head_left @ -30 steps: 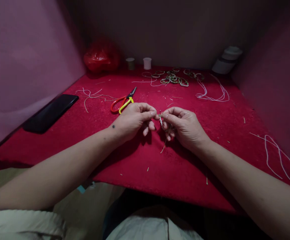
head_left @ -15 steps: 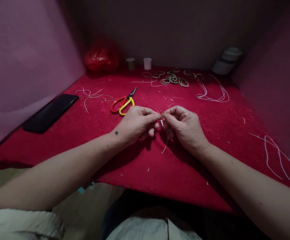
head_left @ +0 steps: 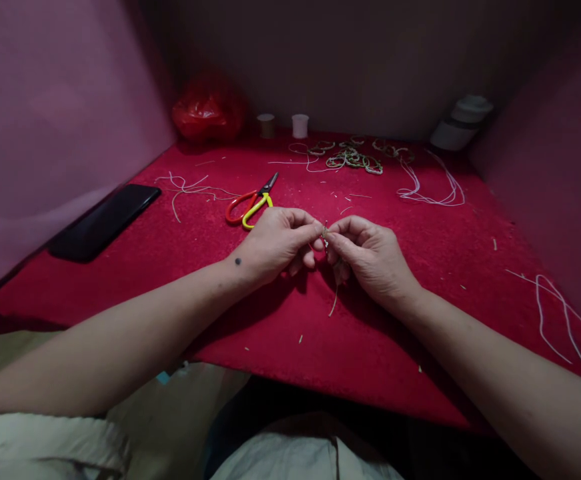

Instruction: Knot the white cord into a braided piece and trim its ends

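- Braided cord (head_left: 326,243): small, pale and greenish, suspended between the fingertips of both hands, above the near-middle part of the red cloth (head_left: 270,307); finer detail is too small to tell.
- Left hand (head_left: 286,241): thumb and forefinger pinched together on the left side of the braided cord; remaining fingers loosely curled.
- Right hand (head_left: 367,257): thumb and forefinger pinched on the right side of the same piece; remaining fingers curled beneath, partly hidden.
- Loose strand (head_left: 333,303): hangs below the right hand's curled fingers.
- Scissors (head_left: 264,192): lie just beyond the left hand, red and yellow handles toward the person, tips pointing away.
- Braided loops (head_left: 353,159): heaped toward the back of the cloth, well apart from both hands.
- White cords (head_left: 433,193): spread to the right of the heap.
- Black phone (head_left: 105,223): lies flat at the left edge.
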The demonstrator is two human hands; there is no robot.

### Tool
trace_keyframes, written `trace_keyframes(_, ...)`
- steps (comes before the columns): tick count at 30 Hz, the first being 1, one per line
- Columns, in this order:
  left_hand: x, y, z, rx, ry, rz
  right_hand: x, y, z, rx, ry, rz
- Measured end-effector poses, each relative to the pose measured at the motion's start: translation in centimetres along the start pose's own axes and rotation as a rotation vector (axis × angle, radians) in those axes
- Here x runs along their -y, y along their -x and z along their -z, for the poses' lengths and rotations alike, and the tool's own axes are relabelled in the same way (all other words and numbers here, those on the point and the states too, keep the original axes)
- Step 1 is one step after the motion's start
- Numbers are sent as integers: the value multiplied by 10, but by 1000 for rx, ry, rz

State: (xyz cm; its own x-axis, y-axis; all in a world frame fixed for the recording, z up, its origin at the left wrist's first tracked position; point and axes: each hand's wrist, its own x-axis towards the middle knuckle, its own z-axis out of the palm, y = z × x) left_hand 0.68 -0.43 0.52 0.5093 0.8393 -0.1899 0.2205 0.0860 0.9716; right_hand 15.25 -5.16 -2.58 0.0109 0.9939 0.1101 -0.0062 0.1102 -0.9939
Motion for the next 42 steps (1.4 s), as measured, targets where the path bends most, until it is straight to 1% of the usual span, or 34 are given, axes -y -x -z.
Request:
trace_keyframes(4, 0, -1, -1, 1, -150, 6, -2, -1, 1, 2, 23, -2)
trace_keyframes(6, 2, -1, -1, 9, -238, -20, -3, -1, 1, 9, 27, -12)
trace_keyframes(9, 6, 0, 0, 16, -327, -116, -3, -1, 2, 18, 17, -31)
trace_keyframes(12, 10, 1, 0, -8, -384, -221, -2, -1, 3, 33, -8, -59)
trace_keyframes(16, 12, 3, -2, -61, -469, -305, -2, -1, 5, 47, -57, -97)
trace_keyframes(18, 13, 3, -3, -83, -498, -323, -2, -1, 6, 49, -59, -108)
trace_keyframes(21, 14, 2, -4, -79, -427, -293, -1, -1, 5, 46, -44, -123)
trace_keyframes(25, 14, 0, -6, -16, -169, -183, 1, -1, 3, 36, 2, -130)
trace_keyframes(27, 13, -1, -7, -2, -86, -136, 1, -1, 2, 17, 43, -123)
trace_keyframes(32, 11, -1, -8, 1, -59, -123, 1, -1, -1, -22, 140, -101)
trace_keyframes(37, 7, 0, -9, 3, -54, -75, 1, -2, -1, -31, 199, -109)
trace_keyframes(42, 9, -1, -8, 21, -25, -112, 3, -3, -1, -14, 196, -137)
